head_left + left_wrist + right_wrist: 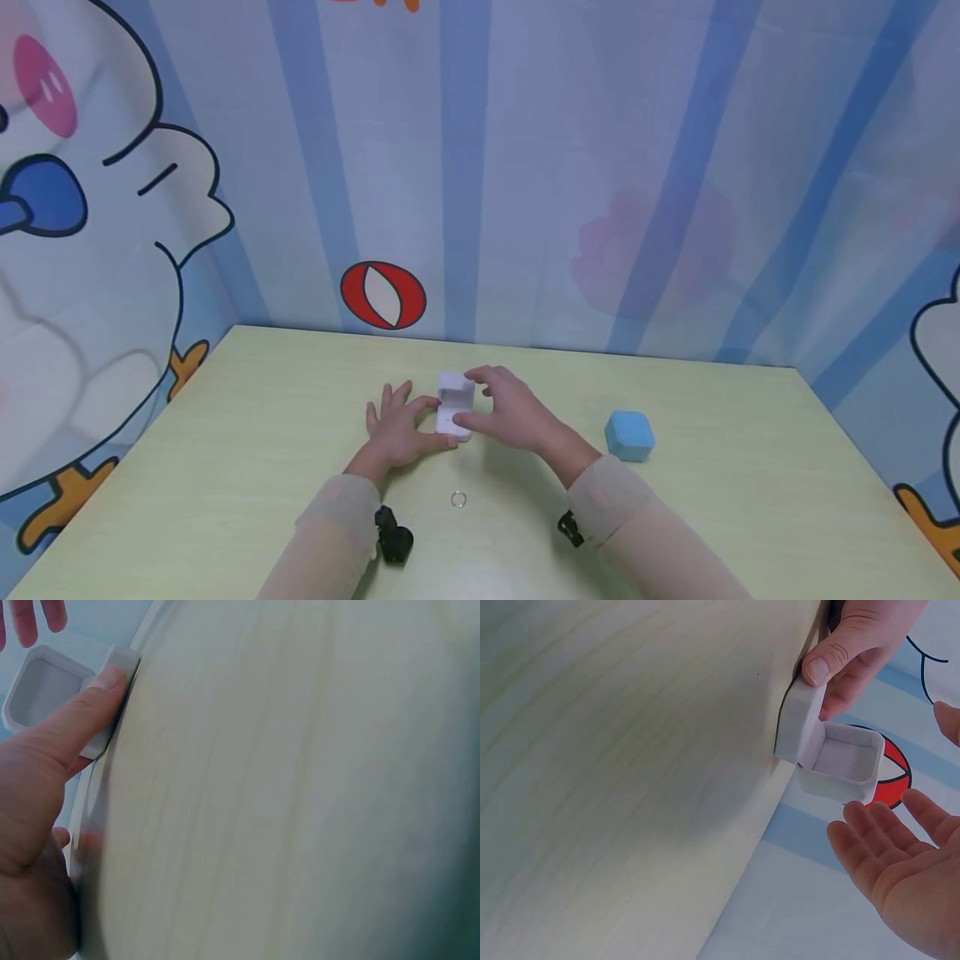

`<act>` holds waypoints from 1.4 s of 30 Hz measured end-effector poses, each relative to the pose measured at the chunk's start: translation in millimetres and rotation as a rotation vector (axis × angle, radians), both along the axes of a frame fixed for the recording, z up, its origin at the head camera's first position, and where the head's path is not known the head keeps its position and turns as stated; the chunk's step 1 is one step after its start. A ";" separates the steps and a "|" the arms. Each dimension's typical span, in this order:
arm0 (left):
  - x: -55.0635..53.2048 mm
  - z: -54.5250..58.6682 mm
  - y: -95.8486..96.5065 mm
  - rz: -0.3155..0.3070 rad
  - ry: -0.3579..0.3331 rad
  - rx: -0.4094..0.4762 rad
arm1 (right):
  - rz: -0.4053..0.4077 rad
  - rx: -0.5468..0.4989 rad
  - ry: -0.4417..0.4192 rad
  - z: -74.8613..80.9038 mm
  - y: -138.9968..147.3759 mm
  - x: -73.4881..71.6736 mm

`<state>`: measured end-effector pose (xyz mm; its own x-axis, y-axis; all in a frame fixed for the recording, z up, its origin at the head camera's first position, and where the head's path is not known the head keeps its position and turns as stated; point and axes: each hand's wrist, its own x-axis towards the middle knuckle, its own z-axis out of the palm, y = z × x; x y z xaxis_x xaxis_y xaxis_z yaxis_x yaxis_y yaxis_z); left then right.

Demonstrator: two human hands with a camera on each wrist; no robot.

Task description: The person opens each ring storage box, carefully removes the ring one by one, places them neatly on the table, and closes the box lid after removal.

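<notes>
A small white ring box [454,427] stands on the table with its hinged lid [456,390] raised. My left hand [401,433] pinches the base from the left, thumb at the front corner; the left wrist view shows that thumb [82,712] along the base. Beside the lid, on the right, is my right hand [517,410]. In the right wrist view its fingers [877,840] are spread and relaxed, a little apart from the lid, and nothing is in them. A thin ring [458,499] lies on the table in front of the box.
A light blue rounded box [630,436] sits to the right of my right hand. The pale wooden table [300,367] ends at the back against a striped cartoon curtain [540,167]. Black wrist devices [394,537] hang by both sleeves.
</notes>
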<state>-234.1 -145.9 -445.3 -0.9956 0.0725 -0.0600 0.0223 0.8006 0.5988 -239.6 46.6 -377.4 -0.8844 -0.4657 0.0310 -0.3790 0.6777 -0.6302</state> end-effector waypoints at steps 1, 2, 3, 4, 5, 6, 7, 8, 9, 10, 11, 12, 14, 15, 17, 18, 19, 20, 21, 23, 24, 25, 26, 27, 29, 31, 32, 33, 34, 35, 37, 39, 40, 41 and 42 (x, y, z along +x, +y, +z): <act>-0.2 -0.2 -0.2 -0.001 0.000 -0.001 | -0.007 -0.011 -0.002 -0.4 -0.3 -0.4; 0.4 0.1 -0.1 -0.003 -0.001 -0.001 | -0.014 -0.024 -0.005 -1.1 -0.6 -0.7; 0.8 0.3 -0.1 -0.005 0.003 0.000 | -0.021 -0.037 -0.006 -1.7 -0.9 -1.2; 1.0 0.5 -0.3 -0.006 0.004 0.001 | -0.028 -0.051 -0.008 -2.3 -1.2 -1.6; 1.1 0.4 -0.4 -0.007 0.005 0.001 | -0.039 -0.065 -0.011 -2.7 -1.5 -1.9; 0.9 0.3 -0.6 -0.007 0.005 0.001 | -0.048 -0.076 -0.013 -3.2 -1.8 -2.2; 1.2 0.5 -0.6 -0.008 0.007 0.002 | -0.056 -0.090 -0.015 -3.7 -2.2 -2.7; 1.3 0.6 -0.7 -0.007 0.008 0.002 | -0.061 -0.103 -0.014 -4.2 -2.5 -3.2; 1.0 0.3 -0.7 -0.007 0.012 0.004 | -0.068 -0.114 -0.015 -4.7 -2.8 -4.0; 0.8 0.2 -0.8 -0.007 0.007 0.004 | -0.077 -0.125 -0.018 -5.3 -3.2 -4.6; 0.7 -0.1 -0.7 -0.006 0.004 0.004 | -0.086 -0.136 -0.022 -5.8 -3.4 -5.2; 0.5 -0.5 -0.6 -0.005 0.001 0.005 | -0.095 -0.148 -0.027 -6.3 -3.6 -5.8; 0.4 -0.8 -0.4 -0.003 0.001 0.008 | -0.110 -0.180 -0.035 -7.7 -3.6 -7.3; 0.2 -1.1 -0.3 -0.002 -0.001 0.008 | -0.123 -0.193 -0.048 -8.4 -3.7 -8.1; 0.0 -1.1 -0.2 0.003 -0.005 0.012 | -0.143 -0.225 -0.065 -10.0 -3.5 -9.8; -0.1 -0.9 -0.1 0.004 -0.005 0.017 | -0.153 -0.241 -0.075 -10.5 -3.5 -10.4; 0.0 -0.5 0.1 0.006 -0.005 0.022 | -0.164 -0.256 -0.086 -11.1 -3.6 -11.0; -0.1 -0.5 0.1 0.007 -0.007 0.025 | -0.177 -0.272 -0.101 -11.5 -3.6 -11.5; -0.3 -0.6 0.2 0.008 -0.008 0.028 | -0.189 -0.286 -0.114 -11.6 -3.7 -11.8; -0.7 -1.2 0.3 0.012 -0.012 0.031 | -0.210 -0.315 -0.137 -12.1 -3.7 -12.3; -1.1 -1.5 0.4 0.013 -0.015 0.031 | -0.218 -0.328 -0.147 -12.5 -3.8 -12.7; -1.2 -1.8 0.5 0.014 -0.014 0.030 | -0.225 -0.340 -0.157 -12.9 -3.8 -13.3; -1.4 -2.1 0.5 0.015 -0.016 0.029 | -0.233 -0.351 -0.166 -13.4 -3.7 -14.1; -1.6 -2.2 0.6 0.018 -0.017 0.028 | -0.239 -0.361 -0.175 -14.1 -3.8 -15.1; -1.7 -1.7 0.6 0.020 -0.020 0.029 | -0.244 -0.397 -0.202 -15.7 -3.4 -17.3; -1.3 -1.0 0.7 0.022 -0.018 0.031 | -0.248 -0.447 -0.248 -16.6 -3.2 -19.2; -1.2 -0.9 0.5 0.024 -0.019 0.030 | -0.249 -0.480 -0.276 -17.0 -2.9 -19.9; -1.2 -0.8 0.5 0.025 -0.022 0.028 | -0.248 -0.511 -0.304 -17.3 -2.6 -20.6; -1.2 -0.8 0.4 0.025 -0.022 0.028 | -0.251 -0.542 -0.336 -17.5 -2.3 -21.1; -0.9 -0.5 0.5 0.024 -0.022 0.028 | -0.258 -0.565 -0.365 -17.6 -2.1 -21.5; -0.9 -0.3 0.6 0.023 -0.020 0.028 | -0.271 -0.608 -0.423 -17.7 -1.7 -22.2; -0.6 0.1 0.8 0.021 -0.020 0.026 | -0.285 -0.630 -0.460 -18.4 -1.1 -23.0; -0.3 0.5 0.9 0.020 -0.017 0.027 | -0.293 -0.642 -0.481 -18.7 -1.1 -23.4; 0.1 1.0 1.0 0.020 -0.016 0.026 | -0.298 -0.653 -0.497 -18.9 -0.9 -23.8; 0.1 0.9 0.7 0.019 -0.013 0.027 | -0.303 -0.664 -0.512 -19.2 -0.9 -24.3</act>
<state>-234.0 -145.1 -444.4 -0.9959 0.0554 -0.0710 -0.0006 0.7843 0.6204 -263.9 45.7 -396.6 -0.9462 -0.2359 -0.2216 0.1931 0.1382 -0.9714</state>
